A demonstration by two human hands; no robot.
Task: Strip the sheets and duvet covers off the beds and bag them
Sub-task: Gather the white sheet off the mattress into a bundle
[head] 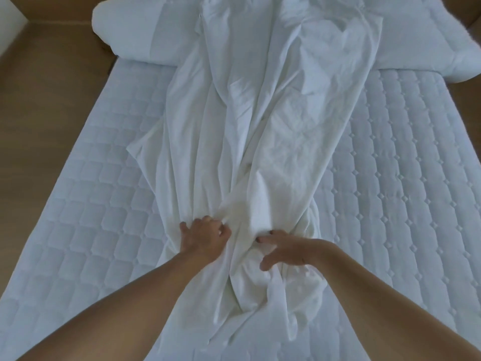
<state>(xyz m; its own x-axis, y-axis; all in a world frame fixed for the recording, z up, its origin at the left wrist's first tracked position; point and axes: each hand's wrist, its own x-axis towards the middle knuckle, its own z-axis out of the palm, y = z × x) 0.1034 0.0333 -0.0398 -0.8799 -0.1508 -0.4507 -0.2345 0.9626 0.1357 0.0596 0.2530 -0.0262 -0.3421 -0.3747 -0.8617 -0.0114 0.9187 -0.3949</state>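
A white sheet (pixel 260 131) lies bunched in a long, wrinkled strip down the middle of the bed, from the head end to the near edge. My left hand (pixel 204 237) grips a fold of it near the foot end, fingers curled into the cloth. Just to the right, my right hand (pixel 283 250) rests on the same sheet with fingers spread and fairly straight. On both sides of the sheet the quilted mattress pad (pixel 91 204) is bare.
A white duvet (pixel 145 35) lies heaped across the head of the bed, reaching to the right corner. Brown floor runs along the left side of the bed, with a brown wall behind it.
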